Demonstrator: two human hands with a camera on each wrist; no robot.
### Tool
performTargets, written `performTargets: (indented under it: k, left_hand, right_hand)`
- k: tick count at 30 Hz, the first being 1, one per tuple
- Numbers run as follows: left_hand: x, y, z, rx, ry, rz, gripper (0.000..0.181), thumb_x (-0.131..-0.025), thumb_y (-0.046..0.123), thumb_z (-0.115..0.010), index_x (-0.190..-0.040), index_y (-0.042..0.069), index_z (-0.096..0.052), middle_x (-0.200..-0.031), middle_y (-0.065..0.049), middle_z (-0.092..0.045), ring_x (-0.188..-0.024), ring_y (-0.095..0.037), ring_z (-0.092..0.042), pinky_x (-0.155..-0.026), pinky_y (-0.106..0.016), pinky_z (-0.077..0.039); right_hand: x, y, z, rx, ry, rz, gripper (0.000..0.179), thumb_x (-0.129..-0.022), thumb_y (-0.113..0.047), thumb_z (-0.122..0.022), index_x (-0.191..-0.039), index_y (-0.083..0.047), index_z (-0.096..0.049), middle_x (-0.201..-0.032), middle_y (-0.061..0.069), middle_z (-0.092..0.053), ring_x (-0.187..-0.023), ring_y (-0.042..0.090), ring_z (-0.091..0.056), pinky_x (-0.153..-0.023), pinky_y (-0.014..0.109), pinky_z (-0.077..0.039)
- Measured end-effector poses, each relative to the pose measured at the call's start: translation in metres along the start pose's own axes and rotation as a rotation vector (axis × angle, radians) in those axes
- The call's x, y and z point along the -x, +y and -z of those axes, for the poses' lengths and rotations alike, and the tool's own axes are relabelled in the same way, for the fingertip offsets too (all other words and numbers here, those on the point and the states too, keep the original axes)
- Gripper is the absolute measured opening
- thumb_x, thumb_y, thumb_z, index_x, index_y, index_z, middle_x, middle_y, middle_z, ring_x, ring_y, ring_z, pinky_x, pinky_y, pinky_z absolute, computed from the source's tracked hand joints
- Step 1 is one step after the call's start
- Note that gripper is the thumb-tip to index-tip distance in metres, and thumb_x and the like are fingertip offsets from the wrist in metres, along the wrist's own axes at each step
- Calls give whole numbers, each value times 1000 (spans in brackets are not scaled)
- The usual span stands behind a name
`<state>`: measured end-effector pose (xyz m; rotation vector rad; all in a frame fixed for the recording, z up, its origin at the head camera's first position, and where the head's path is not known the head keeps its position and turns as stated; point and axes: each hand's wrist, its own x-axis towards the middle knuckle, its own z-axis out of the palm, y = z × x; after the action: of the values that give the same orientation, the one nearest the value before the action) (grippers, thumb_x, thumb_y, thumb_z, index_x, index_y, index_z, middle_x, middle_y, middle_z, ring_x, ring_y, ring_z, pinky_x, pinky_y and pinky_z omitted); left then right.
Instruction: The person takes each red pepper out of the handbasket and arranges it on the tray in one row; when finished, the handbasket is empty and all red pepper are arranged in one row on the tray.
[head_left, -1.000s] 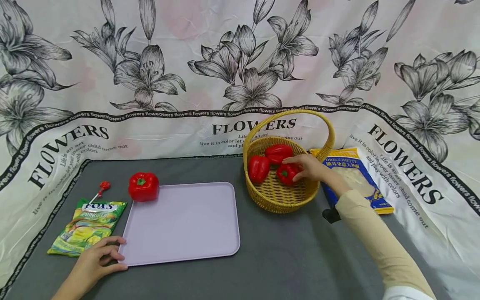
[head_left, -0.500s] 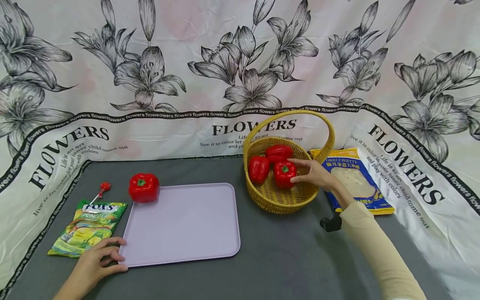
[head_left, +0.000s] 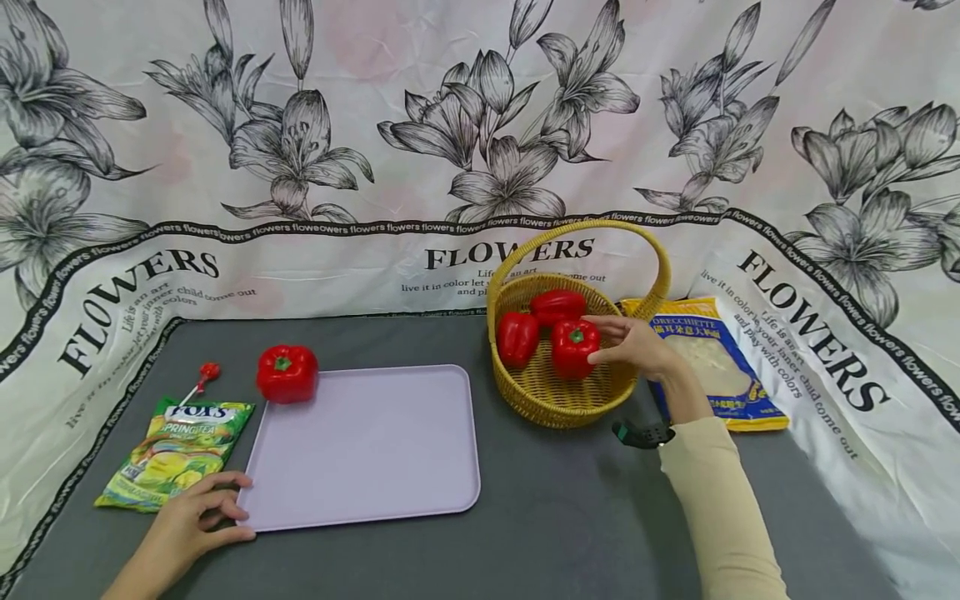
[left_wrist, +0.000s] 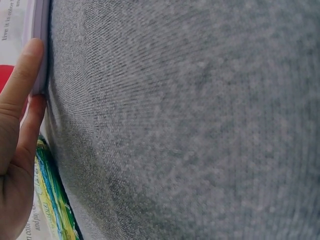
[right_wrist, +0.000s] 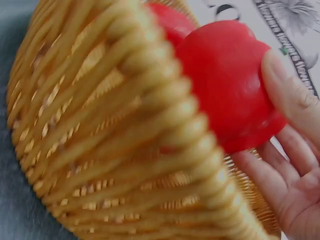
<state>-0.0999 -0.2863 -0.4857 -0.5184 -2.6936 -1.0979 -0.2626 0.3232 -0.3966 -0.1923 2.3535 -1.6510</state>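
In the head view, my right hand (head_left: 637,346) holds a red bell pepper (head_left: 574,348) inside a yellow wicker basket (head_left: 564,410) with a tall arched handle. Thumb and fingers are on the pepper's right side, with its green stem end facing up. Close up in the right wrist view, the same pepper (right_wrist: 227,85) shows above the woven rim (right_wrist: 175,100). Two other red peppers lie behind and left of it, one at the back (head_left: 557,307) and one at the side (head_left: 517,339). My left hand (head_left: 187,521) grips the near left corner of a pale lilac tray (head_left: 367,450).
A red bell pepper (head_left: 287,374) sits at the tray's far left corner. Left of the tray lie a green and yellow FOX'S candy bag (head_left: 176,458) and a red lollipop (head_left: 209,372). A blue and yellow orecchiette pack (head_left: 712,362) lies right of the basket, before a flowered cloth (head_left: 360,275).
My right hand first shifted the pepper slightly left and up in the basket, then a little right. The right forearm has swung toward upright. The left hand and tray have stayed still.
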Motion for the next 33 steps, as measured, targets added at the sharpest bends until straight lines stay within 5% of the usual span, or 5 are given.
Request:
performTargets:
  k: [6, 10, 19, 27, 33]
  left_hand:
    - [-3, -1, 0, -25, 13, -14, 39, -49, 5, -91, -66, 26, -64, -100, 3, -61, -91, 13, -46, -66, -1, -43]
    - [-5, 2, 2, -72, -8, 24, 38, -50, 7, -92, -65, 27, -63, -101, -4, -61, -90, 10, -47, -66, -1, -43]
    - [-2, 7, 1, -97, -49, 86, 35, -52, 10, -92, -65, 26, -63, -103, -6, -62, -89, 8, -48, -66, -2, -44]
    - [-2, 4, 0, -79, -21, 46, 37, -51, 8, -92, -65, 27, -63, -101, -7, -62, -90, 9, -47, -65, -1, -43]
    - [-2, 4, 0, -78, -18, 37, 37, -50, 7, -92, -66, 27, -64, -101, -6, -62, -90, 10, -47, -66, -1, -43]
  right_hand:
    - [4, -6, 1, -137, 43, -21, 67, -83, 3, -72, -141, 7, -38, -117, -10, -63, -110, 6, -57, -85, 24, -52]
    - [4, -8, -1, -176, 48, -36, 67, -84, 6, -69, -142, 8, -36, -128, 2, -60, -101, -1, -59, -84, 24, -52]
    - [15, -22, -12, -294, 10, -34, 70, -83, 8, -69, -142, 12, -31, -107, -9, -64, -100, 6, -61, -81, 26, -54]
    - [21, -48, -25, -236, -11, 30, 67, -82, 4, -73, -140, 9, -39, -112, -6, -65, -103, 8, -63, -80, 28, -55]
    - [27, -66, -42, -112, -10, 78, 64, -80, 0, -76, -137, 4, -47, -131, 14, -58, -115, 20, -59, -83, 32, -54]
